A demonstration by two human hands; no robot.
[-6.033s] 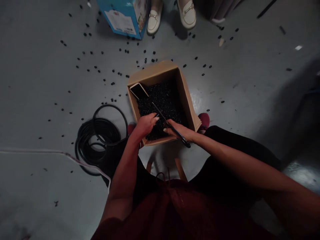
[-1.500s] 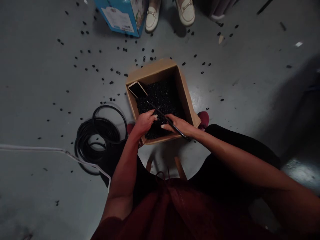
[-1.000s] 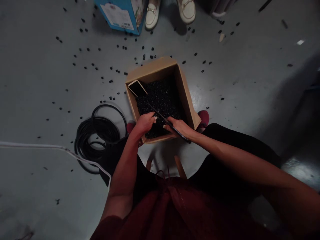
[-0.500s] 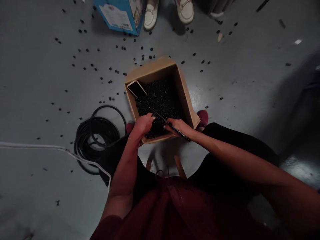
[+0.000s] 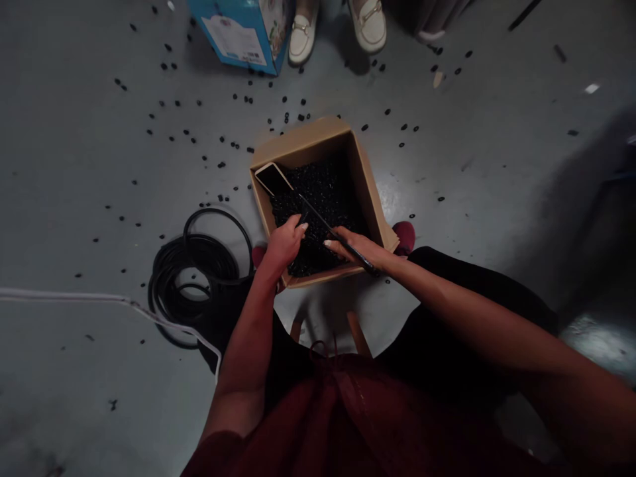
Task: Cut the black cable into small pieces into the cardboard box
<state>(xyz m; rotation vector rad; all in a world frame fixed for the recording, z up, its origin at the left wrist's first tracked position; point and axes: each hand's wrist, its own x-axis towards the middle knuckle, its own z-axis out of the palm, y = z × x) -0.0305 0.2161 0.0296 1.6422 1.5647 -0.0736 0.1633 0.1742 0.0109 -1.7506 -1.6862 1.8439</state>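
Note:
A brown cardboard box (image 5: 371,192) on the floor between my feet holds a heap of small black pieces (image 5: 325,192). A phone (image 5: 273,177) leans in its far left corner. My right hand (image 5: 358,249) is closed on black scissors (image 5: 328,230) whose blades point up-left over the heap. My left hand (image 5: 284,241) is closed over the box's near left side, fingertips pinching a short dark end of hose next to the blades.
A coil of black hose (image 5: 196,271) lies left of the box, with a white cable (image 5: 99,299) crossing beside it. Small black pieces (image 5: 199,126) are scattered over the grey floor. A blue carton (image 5: 243,30) and another person's white shoes (image 5: 338,26) are at the top.
The scissor blades have swung a little further up and left over the heap. My left hand's fingers have lifted slightly toward the blades. Both hands stay over the box.

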